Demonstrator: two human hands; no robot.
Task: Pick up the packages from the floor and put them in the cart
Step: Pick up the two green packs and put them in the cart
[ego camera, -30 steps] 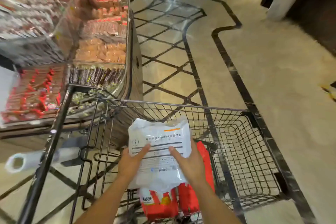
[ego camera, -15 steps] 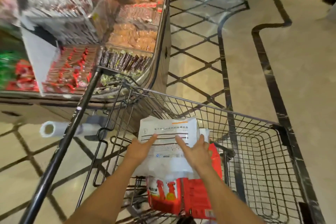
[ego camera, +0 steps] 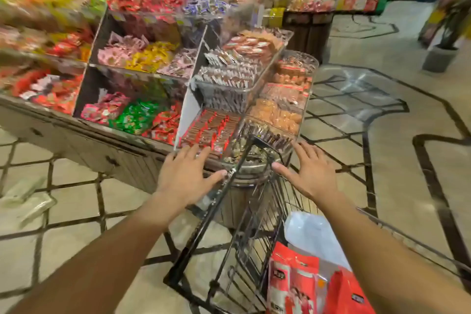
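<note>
The black wire cart (ego camera: 244,245) stands in front of me, its handle bar running up the middle. Inside it lie a white package (ego camera: 309,236) and red packages (ego camera: 300,285) under my right forearm. My left hand (ego camera: 184,176) hovers left of the handle, fingers spread, holding nothing. My right hand (ego camera: 309,172) hovers over the cart's near end, also spread and empty. On the floor at the far left lie two pale packages (ego camera: 26,199), blurred.
A tiered snack display (ego camera: 178,84) with clear bins stands just beyond the cart. Its wooden base (ego camera: 102,150) runs to the left. More shelves fill the background. A potted plant (ego camera: 443,56) stands at the right, with open tiled floor (ego camera: 382,135) before it.
Both hands have let go of the white package, which now lies in the cart on the red ones. The hands have risen and spread. My view has swung up and left.
</note>
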